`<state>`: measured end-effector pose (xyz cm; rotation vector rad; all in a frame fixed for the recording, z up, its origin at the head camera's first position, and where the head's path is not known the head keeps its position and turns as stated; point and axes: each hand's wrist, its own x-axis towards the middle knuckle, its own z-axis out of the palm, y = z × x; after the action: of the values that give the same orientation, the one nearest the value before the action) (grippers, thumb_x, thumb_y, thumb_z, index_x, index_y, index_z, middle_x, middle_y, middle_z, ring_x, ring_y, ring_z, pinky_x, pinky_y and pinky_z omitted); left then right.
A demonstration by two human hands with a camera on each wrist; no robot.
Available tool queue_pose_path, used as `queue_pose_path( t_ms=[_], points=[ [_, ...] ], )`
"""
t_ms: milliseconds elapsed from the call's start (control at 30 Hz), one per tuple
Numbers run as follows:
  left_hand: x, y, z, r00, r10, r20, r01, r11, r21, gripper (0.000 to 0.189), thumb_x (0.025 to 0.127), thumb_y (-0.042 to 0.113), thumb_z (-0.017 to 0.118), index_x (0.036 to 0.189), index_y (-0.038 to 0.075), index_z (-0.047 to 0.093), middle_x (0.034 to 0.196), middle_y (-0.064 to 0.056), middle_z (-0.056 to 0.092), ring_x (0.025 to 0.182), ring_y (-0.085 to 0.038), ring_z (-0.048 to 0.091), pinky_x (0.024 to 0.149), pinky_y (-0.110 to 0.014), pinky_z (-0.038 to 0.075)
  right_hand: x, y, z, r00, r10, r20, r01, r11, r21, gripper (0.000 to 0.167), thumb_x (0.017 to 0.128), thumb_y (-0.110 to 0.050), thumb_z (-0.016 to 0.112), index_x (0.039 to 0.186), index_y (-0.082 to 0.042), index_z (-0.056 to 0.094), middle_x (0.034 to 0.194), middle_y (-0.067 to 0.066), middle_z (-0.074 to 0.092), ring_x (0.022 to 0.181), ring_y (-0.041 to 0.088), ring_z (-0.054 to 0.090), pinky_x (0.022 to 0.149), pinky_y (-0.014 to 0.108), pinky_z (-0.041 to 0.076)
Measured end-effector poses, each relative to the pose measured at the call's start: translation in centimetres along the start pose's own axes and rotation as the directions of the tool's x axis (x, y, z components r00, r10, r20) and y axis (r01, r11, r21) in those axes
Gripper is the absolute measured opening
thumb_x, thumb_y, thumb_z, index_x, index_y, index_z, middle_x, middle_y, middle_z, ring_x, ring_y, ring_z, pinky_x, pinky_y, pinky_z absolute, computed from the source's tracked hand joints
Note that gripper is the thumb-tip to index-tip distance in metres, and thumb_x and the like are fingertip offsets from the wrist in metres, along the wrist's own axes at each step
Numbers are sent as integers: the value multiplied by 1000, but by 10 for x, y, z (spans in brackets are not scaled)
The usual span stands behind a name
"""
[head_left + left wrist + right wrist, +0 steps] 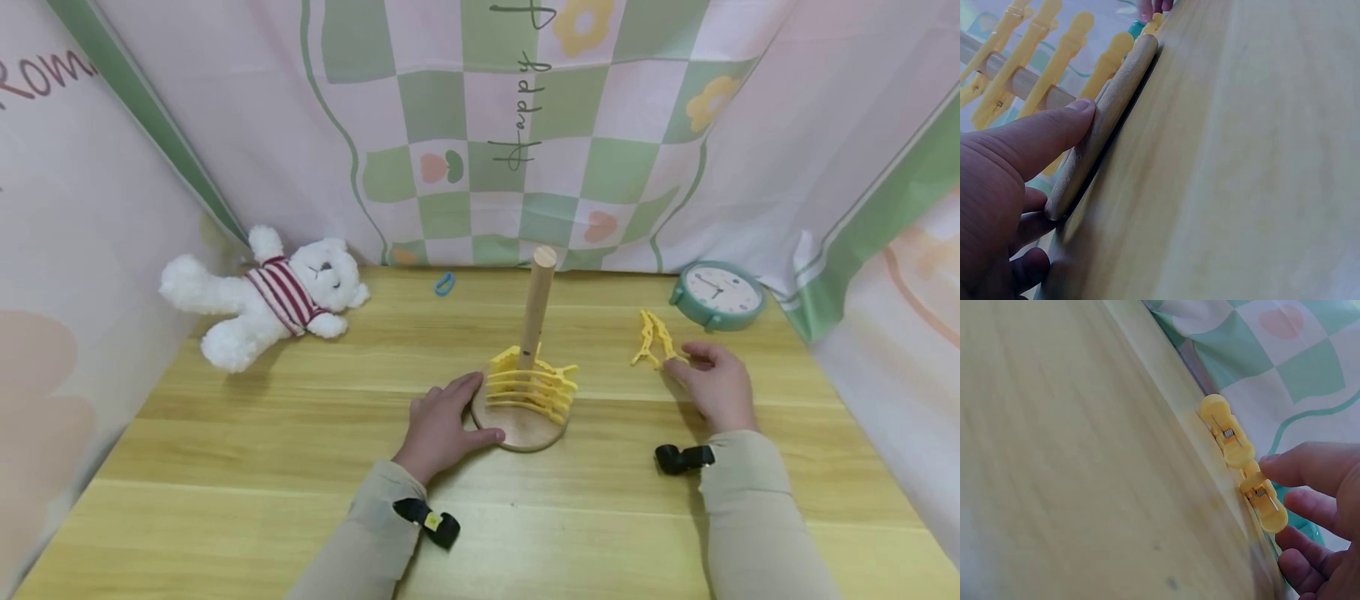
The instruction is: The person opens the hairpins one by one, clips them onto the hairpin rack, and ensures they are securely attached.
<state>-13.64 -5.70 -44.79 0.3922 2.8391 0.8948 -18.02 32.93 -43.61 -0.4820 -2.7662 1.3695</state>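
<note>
While the left hand [442, 427] pinches the base [528, 433] by its rim, the right hand [716, 387], fingers parted beside the loose yellow clips [662, 334] near the clock [717, 293], would do best to grip their plastic clear of the springs [1229, 432].

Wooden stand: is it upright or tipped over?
Upright. In the head view its round base sits flat on the table, and the post rises from it.

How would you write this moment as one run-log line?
left hand: holds wooden base; right hand: beside yellow clips; stacked clips: by post
</note>
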Motion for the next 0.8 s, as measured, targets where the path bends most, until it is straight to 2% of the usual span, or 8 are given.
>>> queue_pose_path(
  t_ms=[167,233,300,367,433,500,667,800],
  points=[
    [0,-1,0,1000,-4,-2,4,1000,-3,93,80,61,76,155,19,41,157,4,41,115,-28,51,99,-51,30,2,1,1,1000,15,-22,-15,1000,-11,57,96,-31,66,141,3,52,133,24,54,109,26,52,76,24,42],
    [0,-1,0,1000,-4,-4,4,1000,-3,93,80,61,76,155,19,41,157,4,42,115,-28,51,98,-51,30,4,2,1,999,30,-25,-30,1000,-2,58,96,-29,65,142,2,51,133,23,54,109,26,51,77,26,44],
    [0,-1,0,1000,-5,-4,5,1000,-2,93,80,62,76,155,19,41,157,4,41,115,-28,51,98,-50,30,5,3,0,999,48,-13,-48,999,2,62,96,-32,66,145,2,48,138,25,51,115,31,50,85,34,46],
    [1,-2,1,1000,-4,-4,4,1000,0,94,79,62,76,155,19,41,157,4,41,115,-28,51,97,-50,30,6,5,-3,998,58,10,-58,998,-5,69,95,-37,67,148,2,44,144,29,46,124,40,47,96,47,45],
    [2,-2,2,1000,-2,-3,2,1000,2,94,80,63,75,155,19,41,157,4,41,115,-28,51,97,-50,30,8,6,-6,998,54,37,-53,998,-36,77,94,-42,67,149,5,40,148,32,42,130,48,42,103,59,38],
    [2,-2,2,1000,-1,-4,1,1000,0,93,80,63,75,155,19,41,157,3,42,115,-28,51,97,-50,30,10,7,-9,998,36,59,-31,996,-86,82,94,-45,67,149,8,38,148,36,38,132,53,38,106,64,33],
    [2,-2,3,1000,-8,-1,8,1000,-8,93,80,62,76,155,19,41,157,3,42,116,-28,51,97,-49,30,14,8,-12,998,6,69,8,981,-196,81,94,-47,66,144,13,41,142,40,41,128,57,39,105,65,32],
    [1,-2,2,1000,-11,1,11,1000,-5,93,80,62,76,155,19,41,157,3,42,118,-28,51,98,-50,30,14,10,-13,998,25,51,-14,980,-197,78,94,-47,65,141,13,46,139,39,46,125,56,43,103,63,35]
  ],
)
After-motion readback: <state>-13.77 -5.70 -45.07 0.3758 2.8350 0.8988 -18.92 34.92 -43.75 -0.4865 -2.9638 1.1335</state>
